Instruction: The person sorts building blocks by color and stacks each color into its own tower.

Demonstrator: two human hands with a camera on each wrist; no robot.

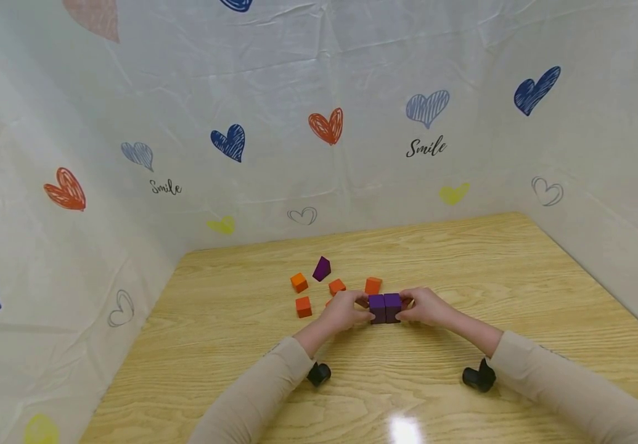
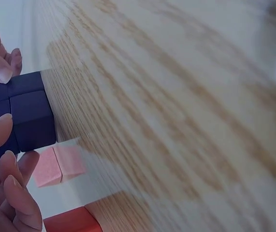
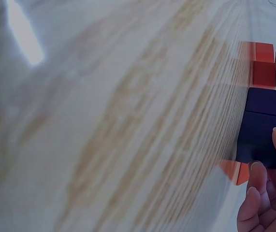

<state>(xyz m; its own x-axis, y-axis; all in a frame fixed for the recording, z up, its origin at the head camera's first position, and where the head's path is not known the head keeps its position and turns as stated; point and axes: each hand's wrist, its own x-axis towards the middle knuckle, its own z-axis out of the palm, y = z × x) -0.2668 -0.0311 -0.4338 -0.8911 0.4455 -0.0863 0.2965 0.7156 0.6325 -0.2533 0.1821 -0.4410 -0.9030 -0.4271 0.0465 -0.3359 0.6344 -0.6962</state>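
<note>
Dark purple cubes (image 1: 385,308) stand pressed together at the middle of the table, side by side. In the left wrist view, seams divide these purple cubes (image 2: 34,118) into a two-by-two group. My left hand (image 1: 345,311) grips the left side, its thumb on the near face. From the right side my right hand (image 1: 423,306) holds the group likewise, fingertips and thumb on it. The right wrist view shows the purple cubes (image 3: 258,128) at its right edge, between both hands. Whether they touch the table, I cannot tell.
Several orange-red cubes lie left of and behind the group, among them a front-left cube (image 1: 303,307), an orange cube (image 1: 299,282) and a rear cube (image 1: 373,285). Behind them sits a purple slanted block (image 1: 322,269). A heart-printed curtain (image 1: 274,185) borders the wooden table (image 1: 213,370).
</note>
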